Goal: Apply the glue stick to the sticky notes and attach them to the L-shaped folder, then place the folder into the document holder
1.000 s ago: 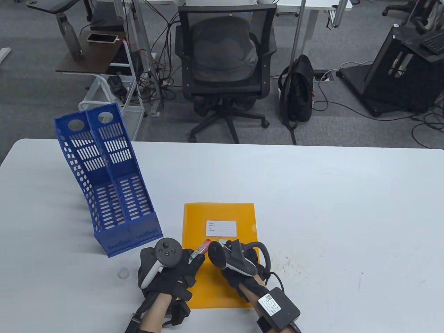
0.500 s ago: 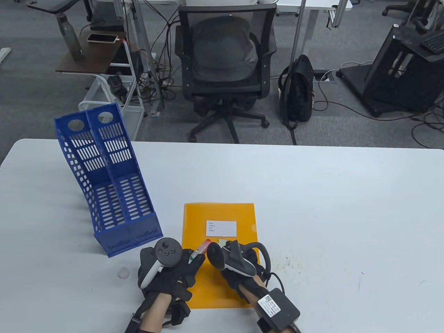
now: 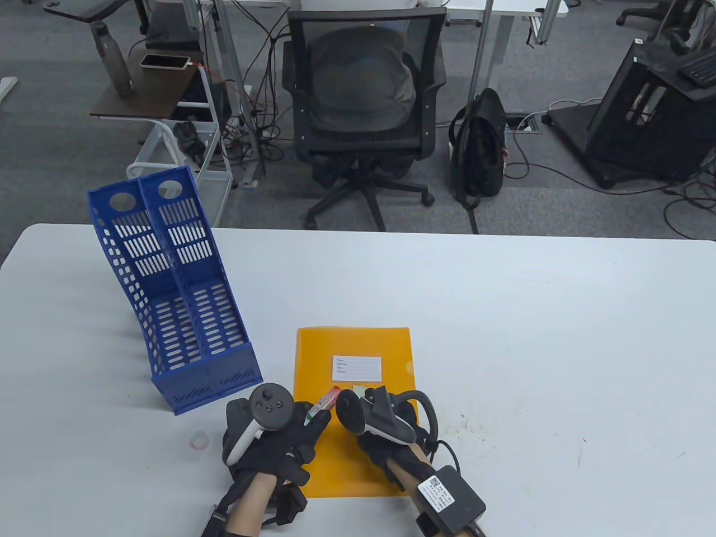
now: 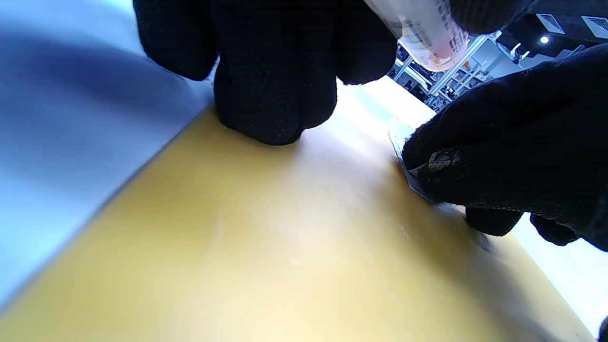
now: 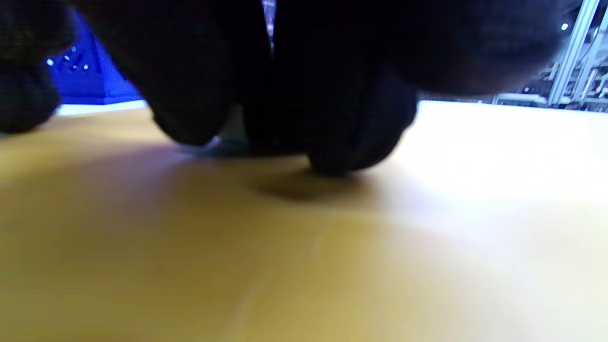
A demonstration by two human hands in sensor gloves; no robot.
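Note:
An orange L-shaped folder (image 3: 352, 349) lies flat near the table's front edge, with a white label (image 3: 357, 367) on it. My left hand (image 3: 291, 433) rests at the folder's left edge and grips a glue stick (image 3: 323, 404), its red end pointing up and to the right. My right hand (image 3: 386, 428) is curled over a pale sticky note (image 3: 361, 388) just below the label. In the left wrist view its fingertips (image 4: 439, 164) pinch the sticky note's edge (image 4: 403, 156) against the folder (image 4: 285, 237). The glue stick (image 4: 427, 33) hangs above.
A blue two-slot document holder (image 3: 179, 313) stands left of the folder, its open top tilted away; it also shows as a blue document holder (image 5: 90, 80) behind my fingers. A small clear cap (image 3: 198, 442) lies on the table left of my left hand.
Almost nothing differs. The right wrist has shifted a trifle, and both hands stay in place over the folder.

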